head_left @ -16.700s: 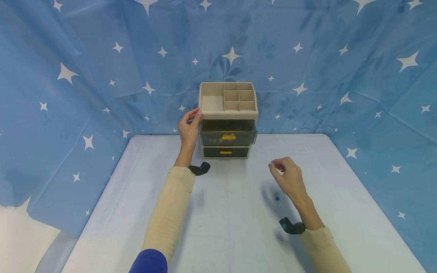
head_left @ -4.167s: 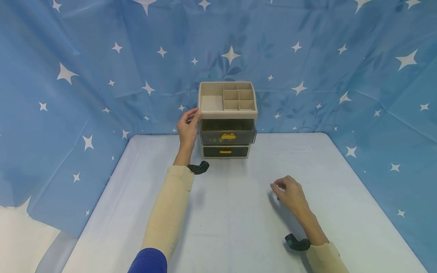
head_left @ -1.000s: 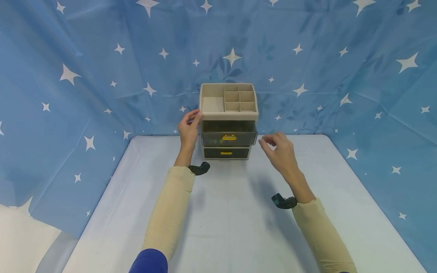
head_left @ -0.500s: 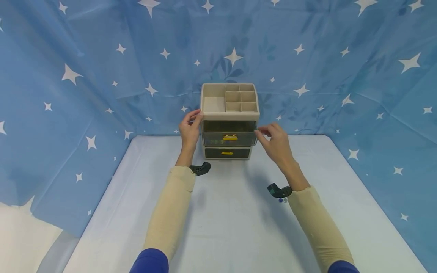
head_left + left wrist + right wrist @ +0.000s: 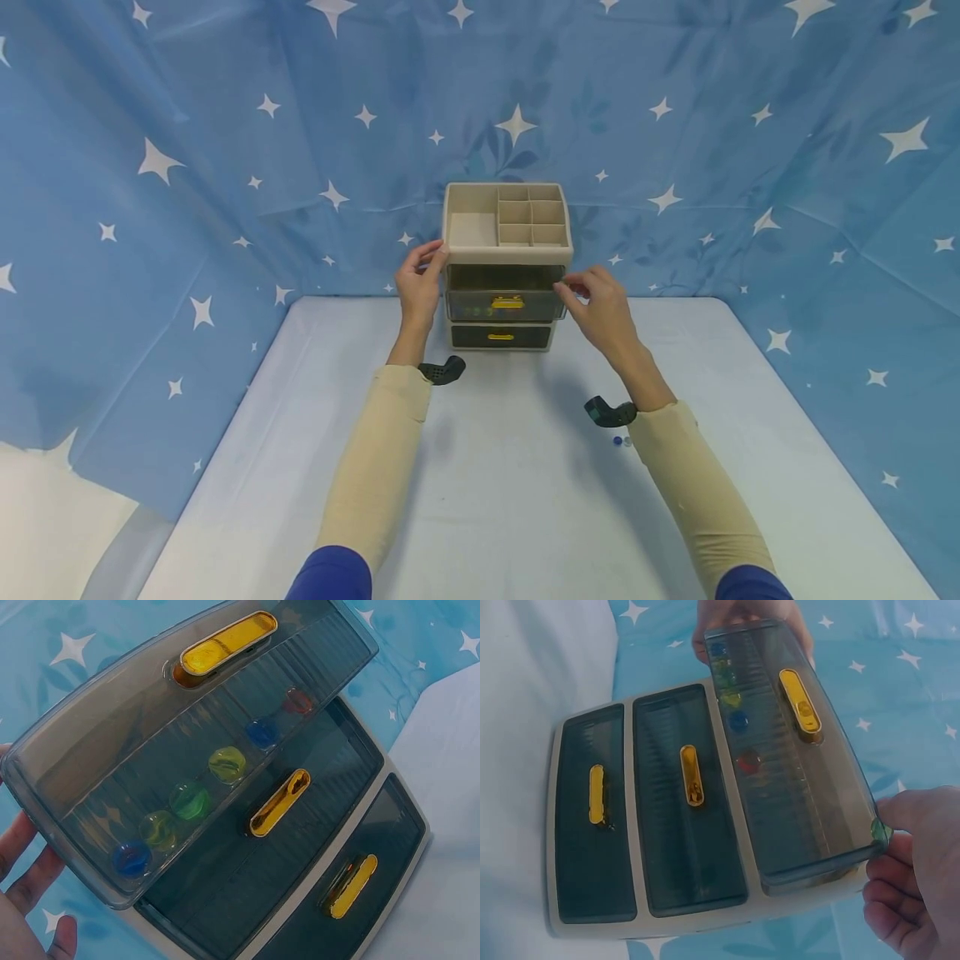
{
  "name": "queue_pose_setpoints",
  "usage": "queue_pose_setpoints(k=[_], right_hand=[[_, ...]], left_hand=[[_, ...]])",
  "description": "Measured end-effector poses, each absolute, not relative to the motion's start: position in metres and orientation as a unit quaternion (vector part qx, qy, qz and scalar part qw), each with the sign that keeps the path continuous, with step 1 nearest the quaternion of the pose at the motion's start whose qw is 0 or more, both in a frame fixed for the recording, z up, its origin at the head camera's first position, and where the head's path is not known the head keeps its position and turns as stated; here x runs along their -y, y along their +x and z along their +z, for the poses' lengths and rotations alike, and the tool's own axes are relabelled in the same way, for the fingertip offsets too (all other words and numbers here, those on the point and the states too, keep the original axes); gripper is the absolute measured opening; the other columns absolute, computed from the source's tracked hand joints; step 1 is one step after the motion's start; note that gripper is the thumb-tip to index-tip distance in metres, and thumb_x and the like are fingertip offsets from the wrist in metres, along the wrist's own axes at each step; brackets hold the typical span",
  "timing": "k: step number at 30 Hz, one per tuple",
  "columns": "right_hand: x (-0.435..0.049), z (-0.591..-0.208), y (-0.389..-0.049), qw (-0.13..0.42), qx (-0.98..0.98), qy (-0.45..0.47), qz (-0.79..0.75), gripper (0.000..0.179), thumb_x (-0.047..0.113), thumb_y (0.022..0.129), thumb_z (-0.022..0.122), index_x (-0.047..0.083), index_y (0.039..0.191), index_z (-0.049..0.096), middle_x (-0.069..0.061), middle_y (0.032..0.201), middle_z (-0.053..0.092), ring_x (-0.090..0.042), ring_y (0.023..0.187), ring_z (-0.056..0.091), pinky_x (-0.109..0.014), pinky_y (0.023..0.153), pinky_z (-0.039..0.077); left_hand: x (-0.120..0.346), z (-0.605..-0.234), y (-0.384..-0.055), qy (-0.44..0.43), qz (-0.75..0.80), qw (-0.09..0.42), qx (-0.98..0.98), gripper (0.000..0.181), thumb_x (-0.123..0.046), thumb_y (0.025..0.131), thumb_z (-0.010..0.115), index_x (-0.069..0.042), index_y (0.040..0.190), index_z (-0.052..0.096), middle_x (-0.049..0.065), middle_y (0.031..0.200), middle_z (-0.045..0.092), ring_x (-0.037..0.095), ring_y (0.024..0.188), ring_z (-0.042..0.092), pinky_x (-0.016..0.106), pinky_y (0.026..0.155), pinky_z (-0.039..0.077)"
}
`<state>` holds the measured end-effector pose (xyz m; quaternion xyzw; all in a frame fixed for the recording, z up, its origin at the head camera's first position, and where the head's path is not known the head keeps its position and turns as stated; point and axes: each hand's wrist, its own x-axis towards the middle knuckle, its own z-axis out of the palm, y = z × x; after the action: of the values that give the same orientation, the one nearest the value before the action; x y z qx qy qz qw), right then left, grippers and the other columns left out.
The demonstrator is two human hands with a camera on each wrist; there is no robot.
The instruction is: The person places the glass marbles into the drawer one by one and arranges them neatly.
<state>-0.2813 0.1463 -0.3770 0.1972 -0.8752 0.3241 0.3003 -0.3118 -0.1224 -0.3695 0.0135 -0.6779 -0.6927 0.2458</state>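
A beige desktop organizer stands at the table's back with its top smoky clear drawer pulled out. Several glass marbles, such as a blue one and a red one, lie in a row inside that drawer. My left hand rests against the organizer's left side, fingers at its upper edge. At the drawer's right front corner, my right hand pinches a green marble between thumb and fingers. On the table near my right wrist lie a blue marble and a pale clear marble.
Below the pulled-out drawer, a middle drawer and a bottom drawer are closed, each with a gold handle. The organizer's top has divided compartments. A blue star-patterned curtain hangs behind the white-covered table.
From low over the table, my right hand has risen and moved left to the drawer's right side, carrying the marble. My left hand has kept its place on the organizer.
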Motion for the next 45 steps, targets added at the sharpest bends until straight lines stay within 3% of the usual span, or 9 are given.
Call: queue_pose_setpoints(k=[9, 20, 26, 33, 38, 45], right_hand=[[-0.148, -0.376, -0.280, 0.280, 0.883, 0.190, 0.326, 0.026, 0.021, 0.096, 0.069, -0.003, 0.105, 0.071, -0.017, 0.097, 0.063, -0.029, 0.088, 0.061, -0.044, 0.080, 0.055], [-0.149, -0.378, -0.278, 0.273, 0.886, 0.184, 0.328, 0.026, 0.022, 0.097, 0.067, -0.002, 0.106, 0.071, -0.016, 0.097, 0.063, -0.029, 0.089, 0.061, -0.045, 0.081, 0.054], [-0.152, -0.378, -0.274, 0.289, 0.878, 0.193, 0.329, 0.021, 0.018, 0.096, 0.068, -0.001, 0.103, 0.072, -0.014, 0.094, 0.063, -0.029, 0.088, 0.061, -0.043, 0.081, 0.054], [-0.155, -0.380, -0.268, 0.311, 0.868, 0.207, 0.328, 0.017, 0.014, 0.095, 0.069, -0.001, 0.101, 0.072, -0.014, 0.092, 0.063, -0.027, 0.087, 0.061, -0.041, 0.078, 0.053], [-0.158, -0.383, -0.263, 0.318, 0.867, 0.208, 0.324, 0.014, 0.011, 0.094, 0.069, -0.002, 0.099, 0.072, -0.014, 0.091, 0.063, -0.027, 0.085, 0.061, -0.040, 0.077, 0.053], [-0.161, -0.386, -0.258, 0.324, 0.864, 0.212, 0.323, 0.014, 0.011, 0.093, 0.070, -0.002, 0.099, 0.072, -0.015, 0.092, 0.064, -0.028, 0.086, 0.063, -0.042, 0.077, 0.055]], left_hand=[[0.127, -0.391, -0.332, 0.003, -0.692, 0.258, 0.675, 0.032, -0.035, 0.094, 0.071, -0.015, 0.119, 0.073, 0.010, 0.109, 0.068, 0.010, 0.079, 0.054, 0.022, 0.066, 0.041], [0.128, -0.394, -0.334, -0.002, -0.691, 0.262, 0.674, 0.031, -0.038, 0.092, 0.073, -0.017, 0.115, 0.075, 0.002, 0.102, 0.068, 0.015, 0.077, 0.055, 0.022, 0.062, 0.041], [0.128, -0.392, -0.333, -0.003, -0.690, 0.262, 0.674, 0.031, -0.037, 0.093, 0.072, -0.016, 0.116, 0.074, 0.003, 0.103, 0.068, 0.020, 0.080, 0.057, 0.022, 0.063, 0.041], [0.129, -0.392, -0.333, 0.000, -0.688, 0.258, 0.678, 0.032, -0.038, 0.093, 0.071, -0.017, 0.117, 0.074, 0.005, 0.106, 0.068, 0.012, 0.079, 0.055, 0.022, 0.066, 0.042], [0.129, -0.391, -0.333, 0.007, -0.690, 0.250, 0.679, 0.033, -0.036, 0.094, 0.071, -0.016, 0.119, 0.073, 0.008, 0.110, 0.068, 0.018, 0.084, 0.056, 0.022, 0.066, 0.041], [0.125, -0.372, -0.314, 0.012, -0.690, 0.243, 0.682, 0.030, -0.023, 0.097, 0.068, -0.006, 0.121, 0.070, 0.015, 0.111, 0.067, 0.024, 0.085, 0.057, 0.021, 0.064, 0.040]])
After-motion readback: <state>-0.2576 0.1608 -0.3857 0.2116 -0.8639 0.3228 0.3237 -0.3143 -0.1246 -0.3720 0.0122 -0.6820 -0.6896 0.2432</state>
